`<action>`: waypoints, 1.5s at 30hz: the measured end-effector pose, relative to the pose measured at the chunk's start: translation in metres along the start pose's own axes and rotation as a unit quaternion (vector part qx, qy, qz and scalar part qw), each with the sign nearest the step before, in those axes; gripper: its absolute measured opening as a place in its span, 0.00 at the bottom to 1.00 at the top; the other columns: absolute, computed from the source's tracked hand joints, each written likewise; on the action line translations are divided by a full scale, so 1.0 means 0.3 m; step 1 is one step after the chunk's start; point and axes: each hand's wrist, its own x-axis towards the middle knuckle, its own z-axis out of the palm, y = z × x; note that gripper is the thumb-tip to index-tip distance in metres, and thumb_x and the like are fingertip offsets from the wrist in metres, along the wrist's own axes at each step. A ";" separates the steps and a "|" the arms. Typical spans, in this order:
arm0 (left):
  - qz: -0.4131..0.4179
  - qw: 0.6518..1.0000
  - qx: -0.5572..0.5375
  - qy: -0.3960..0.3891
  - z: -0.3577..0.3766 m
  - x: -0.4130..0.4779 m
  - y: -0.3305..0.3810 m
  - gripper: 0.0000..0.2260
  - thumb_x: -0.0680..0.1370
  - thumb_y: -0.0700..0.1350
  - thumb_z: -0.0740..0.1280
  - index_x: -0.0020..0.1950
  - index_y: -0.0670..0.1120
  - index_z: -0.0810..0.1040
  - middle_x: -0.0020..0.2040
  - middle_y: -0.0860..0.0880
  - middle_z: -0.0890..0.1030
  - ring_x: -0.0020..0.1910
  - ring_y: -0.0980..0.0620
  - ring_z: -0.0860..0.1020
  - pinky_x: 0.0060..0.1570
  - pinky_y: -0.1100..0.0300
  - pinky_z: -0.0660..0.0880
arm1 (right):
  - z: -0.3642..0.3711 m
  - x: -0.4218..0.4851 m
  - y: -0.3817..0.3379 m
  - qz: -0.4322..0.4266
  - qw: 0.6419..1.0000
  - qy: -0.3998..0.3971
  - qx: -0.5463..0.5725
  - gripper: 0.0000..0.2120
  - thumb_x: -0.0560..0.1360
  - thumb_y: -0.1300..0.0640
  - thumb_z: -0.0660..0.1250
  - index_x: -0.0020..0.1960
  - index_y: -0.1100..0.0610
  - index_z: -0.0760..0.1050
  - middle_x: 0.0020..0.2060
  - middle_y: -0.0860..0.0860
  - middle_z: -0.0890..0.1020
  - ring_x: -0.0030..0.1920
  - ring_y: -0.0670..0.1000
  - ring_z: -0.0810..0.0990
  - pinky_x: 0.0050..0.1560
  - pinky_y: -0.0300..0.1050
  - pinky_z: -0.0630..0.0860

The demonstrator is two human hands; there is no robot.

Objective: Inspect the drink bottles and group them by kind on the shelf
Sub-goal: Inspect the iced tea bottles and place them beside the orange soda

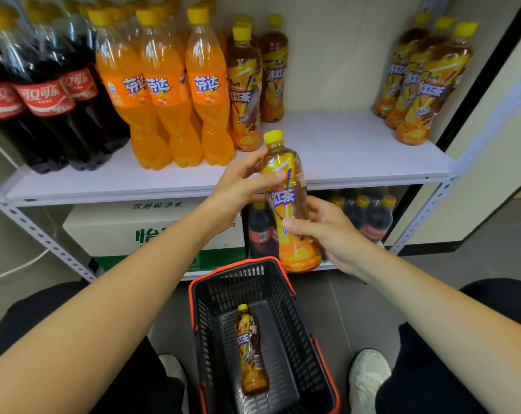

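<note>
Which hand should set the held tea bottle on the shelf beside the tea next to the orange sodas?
Probably left: the left hand grips the tea bottle high up at shelf level, close to those teas; the right hand holds it lower down.

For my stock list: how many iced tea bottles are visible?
8 tea bottles: one between left hand and right hand, one in the basket, three beside the orange sodas, three at the shelf's right end. Others may hide behind.
</note>
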 end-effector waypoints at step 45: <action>0.256 0.949 0.184 -0.024 0.034 -0.059 0.070 0.18 0.73 0.41 0.78 0.62 0.47 0.83 0.55 0.47 0.83 0.56 0.49 0.82 0.53 0.58 0.79 | -0.089 -0.002 -0.078 -0.190 0.949 0.047 -0.249 0.37 0.65 0.54 0.84 0.70 0.43 0.72 0.61 0.40 0.81 0.62 0.42 0.80 0.60 0.33 0.76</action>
